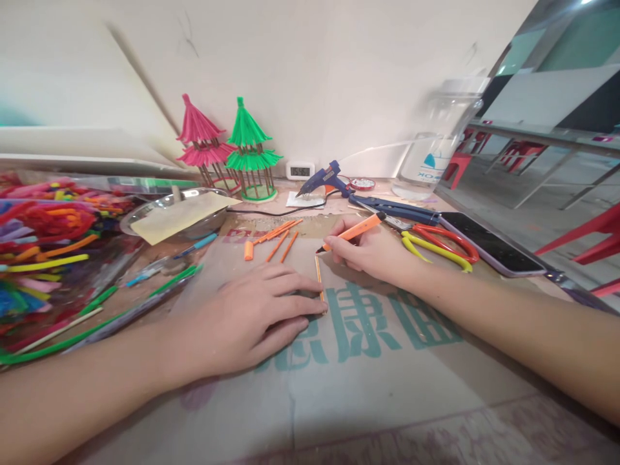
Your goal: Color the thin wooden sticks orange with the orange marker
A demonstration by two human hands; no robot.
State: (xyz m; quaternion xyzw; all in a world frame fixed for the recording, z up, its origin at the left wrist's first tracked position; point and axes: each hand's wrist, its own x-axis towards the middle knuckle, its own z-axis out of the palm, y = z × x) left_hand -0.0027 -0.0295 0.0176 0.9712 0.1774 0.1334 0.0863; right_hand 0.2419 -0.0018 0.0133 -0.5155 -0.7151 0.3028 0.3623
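Note:
My right hand (363, 248) grips an orange marker (356, 231), its dark tip at the upper end of a thin stick (318, 270). The stick lies on the printed sheet, partly coloured orange. Flat on the sheet, my left hand (271, 303) has its fingers stretched out, and the fingertips press on the stick's lower part. Beyond that hand lie several orange sticks (289, 245) and the marker's orange cap (248, 250).
Pink (201, 135) and green (250, 139) pipe-cleaner pavilions stand by the wall, near a blue glue gun (327, 177). Pipe cleaners (43, 239) and a metal bowl (213, 223) are left. Pliers (436, 248), a phone (489, 244) and a water bottle (429, 148) are right.

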